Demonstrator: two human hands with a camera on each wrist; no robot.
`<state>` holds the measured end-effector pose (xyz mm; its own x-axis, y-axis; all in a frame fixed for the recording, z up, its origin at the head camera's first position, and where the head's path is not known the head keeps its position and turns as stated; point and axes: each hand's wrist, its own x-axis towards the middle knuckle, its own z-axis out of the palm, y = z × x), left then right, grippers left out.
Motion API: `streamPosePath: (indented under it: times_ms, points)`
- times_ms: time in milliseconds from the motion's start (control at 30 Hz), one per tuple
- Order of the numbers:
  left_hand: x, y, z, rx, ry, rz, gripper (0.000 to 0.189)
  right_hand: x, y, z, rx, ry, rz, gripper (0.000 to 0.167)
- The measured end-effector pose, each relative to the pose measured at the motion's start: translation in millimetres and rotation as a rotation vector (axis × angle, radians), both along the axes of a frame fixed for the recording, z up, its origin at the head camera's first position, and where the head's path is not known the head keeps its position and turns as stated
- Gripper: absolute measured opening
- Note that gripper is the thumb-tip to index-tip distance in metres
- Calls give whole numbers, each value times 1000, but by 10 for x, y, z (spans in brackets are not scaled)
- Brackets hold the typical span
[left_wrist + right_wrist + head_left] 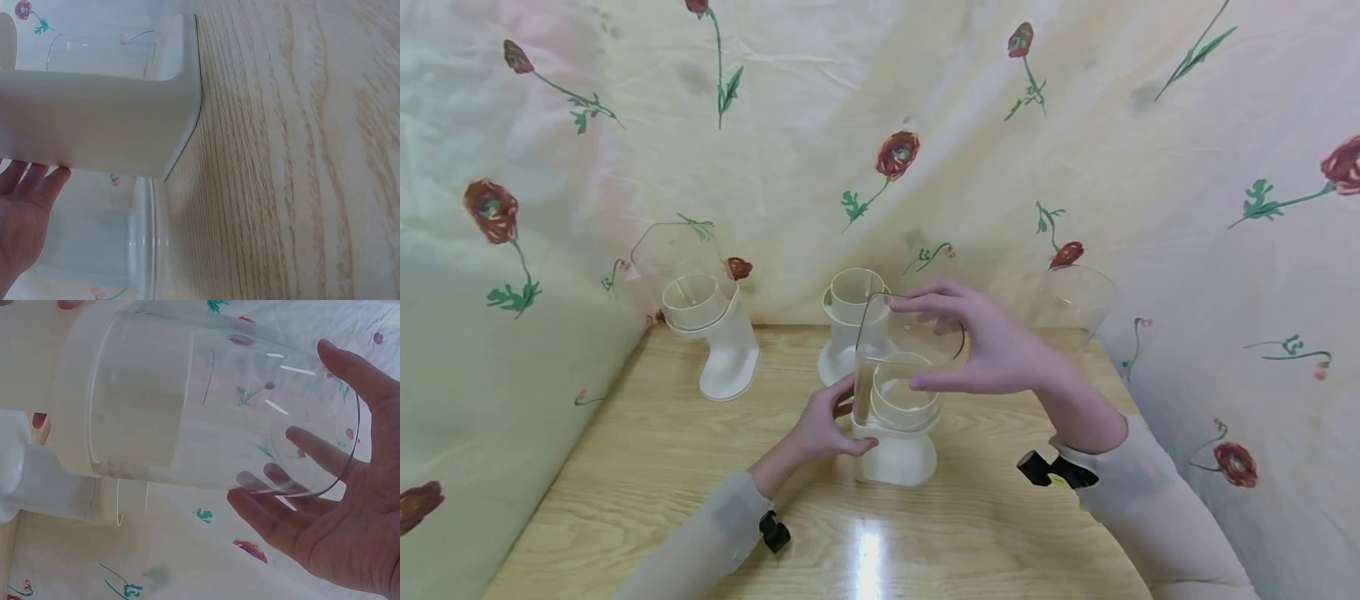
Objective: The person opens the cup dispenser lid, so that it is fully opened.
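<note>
Near the middle of the table, a white curved stand (pixel 898 458) holds a cream ring (pixel 906 396) at its top. A clear plastic cup (pixel 910 329) fits over that ring, its walls rising well above it. My left hand (pixel 816 425) grips the stand's upper part from the left, thumb at the front; in the left wrist view its fingertips (pixel 59 174) lie against the stand's side. Around the cup's upper end, my right hand (pixel 1000 342) spans the wall, thumb (pixel 340 359) on one side and fingers on the other. Parts of those fingers show through the clear wall.
A similar white stand (pixel 730 358) with a cream ring and clear cup stands at back left. Another white stand (pixel 835 362) is just behind the held one. At back right is a clear cup (pixel 1078 300). Flowered cloth (pixel 805 192) hangs around the wooden table (pixel 700 467).
</note>
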<state>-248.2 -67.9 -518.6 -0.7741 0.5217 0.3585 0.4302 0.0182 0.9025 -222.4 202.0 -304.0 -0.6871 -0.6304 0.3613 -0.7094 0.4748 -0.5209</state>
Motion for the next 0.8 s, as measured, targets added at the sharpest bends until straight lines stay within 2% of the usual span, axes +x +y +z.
streamPosePath:
  times_ms: [167, 467, 800]
  points:
    - [-14, -14, 7, -3, -26, -8, 81, 79, -32, -12, 20, 15, -55, 84]
    - [-27, -22, 15, -22, -57, -10, 77, 84, -41, 46, -7, -34, -86, 84]
    - [-39, -4, 5, -18, -61, -1, 71, 80, -77, 94, 24, -6, -100, 84]
